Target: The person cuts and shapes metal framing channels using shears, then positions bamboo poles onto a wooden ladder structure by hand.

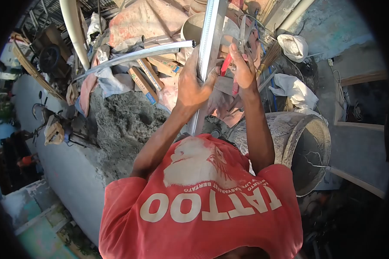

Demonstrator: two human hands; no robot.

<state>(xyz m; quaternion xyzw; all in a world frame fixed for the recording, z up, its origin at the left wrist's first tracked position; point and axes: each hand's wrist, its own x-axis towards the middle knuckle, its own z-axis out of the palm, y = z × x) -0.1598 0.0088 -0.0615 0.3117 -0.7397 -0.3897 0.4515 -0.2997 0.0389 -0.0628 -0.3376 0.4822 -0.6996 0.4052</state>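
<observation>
The left hand [194,84] is wrapped around a long metal channel [209,39], thumb across its near face. The channel runs from the top centre of the frame down to the chest of the red shirt [203,207]. Just beside it, the right hand [243,71] curls around the red handles of a cutting tool [243,32], whose blades point up the frame; the handles stand apart.

To the left, a second, curved metal strip [134,57] lies across cloths and long printed boxes [143,85]. Below these is a rough, pitted grey mound [125,121], next to a smooth grey floor [67,168] that stretches to the left, where a two-wheeler [52,123] stands.

Right of the arms lies a large, rough-walled cylinder [276,134], its round mouth facing right. White sacks [293,46] sit at upper right, near a weathered blue-grey wall [341,26]; a wooden frame [359,125] borders a dark opening at the right edge.
</observation>
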